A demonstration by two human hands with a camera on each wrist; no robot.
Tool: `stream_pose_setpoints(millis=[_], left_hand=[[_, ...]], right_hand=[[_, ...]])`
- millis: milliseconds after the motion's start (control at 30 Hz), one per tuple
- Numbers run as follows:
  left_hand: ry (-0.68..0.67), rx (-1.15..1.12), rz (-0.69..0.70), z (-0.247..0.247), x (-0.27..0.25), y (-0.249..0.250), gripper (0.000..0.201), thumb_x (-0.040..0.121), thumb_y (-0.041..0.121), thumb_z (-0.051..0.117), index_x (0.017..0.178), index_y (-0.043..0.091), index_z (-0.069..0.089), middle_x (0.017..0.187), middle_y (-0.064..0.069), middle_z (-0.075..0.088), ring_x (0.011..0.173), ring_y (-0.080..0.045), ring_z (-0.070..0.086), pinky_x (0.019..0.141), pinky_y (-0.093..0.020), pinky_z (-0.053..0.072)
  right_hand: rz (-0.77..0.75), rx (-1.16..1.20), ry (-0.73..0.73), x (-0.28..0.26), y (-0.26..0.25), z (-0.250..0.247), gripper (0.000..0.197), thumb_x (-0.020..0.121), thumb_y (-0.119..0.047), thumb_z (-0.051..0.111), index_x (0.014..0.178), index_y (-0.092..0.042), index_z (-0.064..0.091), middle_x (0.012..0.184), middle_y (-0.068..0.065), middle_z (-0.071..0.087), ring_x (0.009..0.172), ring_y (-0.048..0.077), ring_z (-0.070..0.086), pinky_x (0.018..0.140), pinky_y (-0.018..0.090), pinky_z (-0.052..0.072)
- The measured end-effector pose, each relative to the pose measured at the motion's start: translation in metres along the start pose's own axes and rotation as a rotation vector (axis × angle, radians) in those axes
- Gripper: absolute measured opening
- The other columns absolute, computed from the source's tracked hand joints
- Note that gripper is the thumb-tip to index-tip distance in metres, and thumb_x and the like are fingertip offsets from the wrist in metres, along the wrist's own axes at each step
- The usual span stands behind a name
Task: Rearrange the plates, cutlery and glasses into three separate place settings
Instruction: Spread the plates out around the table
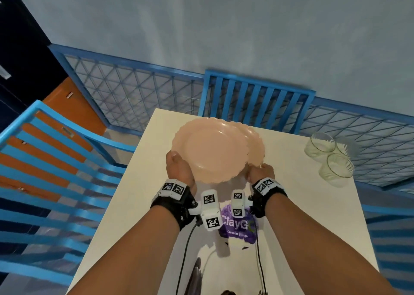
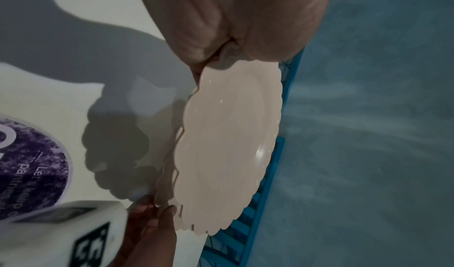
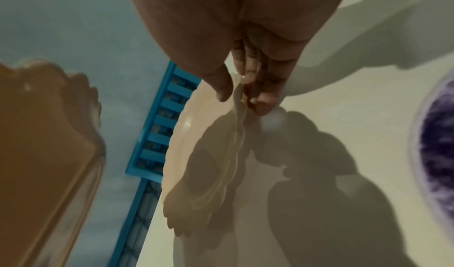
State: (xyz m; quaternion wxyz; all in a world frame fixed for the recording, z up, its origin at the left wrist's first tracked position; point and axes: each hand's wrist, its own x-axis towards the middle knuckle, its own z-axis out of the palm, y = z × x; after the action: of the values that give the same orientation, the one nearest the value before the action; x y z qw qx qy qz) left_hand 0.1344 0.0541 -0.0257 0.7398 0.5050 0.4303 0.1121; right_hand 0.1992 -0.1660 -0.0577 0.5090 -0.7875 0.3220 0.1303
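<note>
Two peach scalloped plates are over the white table. My left hand grips the near left rim of the upper plate, which is raised and tilted. In the left wrist view that plate runs away from my left hand. My right hand pinches the near rim of the lower plate. The right wrist view has thumb and fingers on the lower plate, with the upper plate up at the left. Three clear glasses stand clustered at the table's right edge.
A purple printed round pack lies on the table just behind my wrists. Dark items sit at the near edge, partly hidden by my arms. A blue slatted chair stands at the far side, another at the left.
</note>
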Motion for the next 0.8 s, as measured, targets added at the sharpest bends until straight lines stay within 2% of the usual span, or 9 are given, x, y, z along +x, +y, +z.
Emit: stream_pose_setpoints(millis=[67, 200, 300, 433, 500, 633, 667, 733, 800], left_hand=[[0.009, 0.012, -0.002, -0.002, 0.007, -0.002, 0.045, 0.086, 0.048, 0.032, 0.120, 0.038, 0.059, 0.122, -0.004, 0.066, 0.111, -0.035, 0.062, 0.099, -0.059, 0.051], [-0.006, -0.001, -0.022, -0.012, 0.004, 0.001, 0.037, 0.089, 0.044, 0.034, 0.113, 0.046, 0.062, 0.121, -0.003, 0.067, 0.111, -0.034, 0.063, 0.099, -0.057, 0.052], [-0.018, -0.001, -0.017, -0.018, -0.011, 0.007, 0.036, 0.093, 0.038, 0.035, 0.112, 0.046, 0.063, 0.120, -0.003, 0.067, 0.110, -0.032, 0.063, 0.098, -0.055, 0.053], [-0.083, 0.047, 0.002, -0.024, -0.037, 0.000, 0.040, 0.094, 0.030, 0.032, 0.116, 0.039, 0.064, 0.122, -0.006, 0.068, 0.109, -0.031, 0.064, 0.094, -0.053, 0.055], [-0.107, 0.066, -0.022, -0.021, -0.057, -0.010, 0.042, 0.094, 0.028, 0.030, 0.117, 0.036, 0.064, 0.117, -0.006, 0.069, 0.101, -0.030, 0.064, 0.087, -0.049, 0.058], [-0.127, 0.141, -0.069, -0.008, -0.119, -0.028, 0.041, 0.096, 0.022, 0.022, 0.111, 0.021, 0.061, 0.082, -0.005, 0.053, 0.062, -0.019, 0.046, 0.057, -0.036, 0.056], [-0.149, 0.173, -0.065, -0.006, -0.134, -0.034, 0.044, 0.096, 0.017, 0.020, 0.113, 0.020, 0.061, 0.079, -0.004, 0.050, 0.057, -0.016, 0.043, 0.056, -0.040, 0.059], [-0.200, 0.226, -0.082, 0.000, -0.159, -0.052, 0.052, 0.095, 0.005, 0.017, 0.119, 0.018, 0.062, 0.078, -0.006, 0.049, 0.053, -0.015, 0.043, 0.051, -0.019, 0.041], [-0.234, 0.247, -0.088, 0.005, -0.180, -0.074, 0.049, 0.101, 0.009, 0.022, 0.131, 0.021, 0.059, 0.084, 0.002, 0.055, 0.059, -0.012, 0.051, 0.043, -0.021, 0.041]], right_hand=[[-0.014, 0.004, -0.025, 0.007, -0.004, 0.003, 0.026, 0.089, -0.015, 0.062, 0.109, 0.001, 0.068, 0.093, 0.017, 0.071, 0.086, 0.033, 0.068, 0.079, 0.042, 0.057], [0.053, 0.163, -0.149, 0.012, -0.005, 0.001, 0.037, 0.096, -0.001, 0.056, 0.132, 0.009, 0.051, 0.094, 0.013, 0.059, 0.079, 0.027, 0.062, 0.084, 0.040, 0.062], [0.045, 0.197, -0.130, 0.001, 0.003, -0.009, 0.033, 0.095, 0.000, 0.056, 0.126, 0.012, 0.054, 0.081, 0.010, 0.057, 0.081, 0.028, 0.062, 0.086, 0.045, 0.061], [0.021, 0.248, -0.090, -0.031, 0.033, -0.052, 0.023, 0.087, -0.003, 0.060, 0.108, -0.002, 0.069, 0.080, 0.013, 0.069, 0.078, 0.032, 0.067, 0.081, 0.046, 0.061], [0.032, 0.295, -0.075, -0.049, 0.054, -0.083, 0.023, 0.081, -0.006, 0.063, 0.103, -0.009, 0.072, 0.089, 0.014, 0.075, 0.087, 0.037, 0.071, 0.084, 0.053, 0.060], [0.095, 0.459, -0.008, -0.088, 0.100, -0.149, 0.024, 0.096, 0.003, 0.054, 0.112, -0.008, 0.068, 0.099, 0.021, 0.074, 0.093, 0.041, 0.072, 0.080, 0.056, 0.061], [0.104, 0.473, 0.001, -0.097, 0.114, -0.166, 0.024, 0.096, 0.003, 0.053, 0.114, -0.007, 0.067, 0.101, 0.022, 0.074, 0.095, 0.042, 0.071, 0.081, 0.056, 0.061], [0.136, 0.495, 0.035, -0.109, 0.146, -0.198, 0.025, 0.097, 0.004, 0.052, 0.116, -0.005, 0.064, 0.104, 0.024, 0.072, 0.097, 0.043, 0.070, 0.082, 0.057, 0.060], [0.178, 0.489, 0.077, -0.121, 0.179, -0.229, 0.024, 0.098, 0.004, 0.050, 0.117, -0.004, 0.063, 0.104, 0.025, 0.072, 0.097, 0.045, 0.070, 0.081, 0.057, 0.060]])
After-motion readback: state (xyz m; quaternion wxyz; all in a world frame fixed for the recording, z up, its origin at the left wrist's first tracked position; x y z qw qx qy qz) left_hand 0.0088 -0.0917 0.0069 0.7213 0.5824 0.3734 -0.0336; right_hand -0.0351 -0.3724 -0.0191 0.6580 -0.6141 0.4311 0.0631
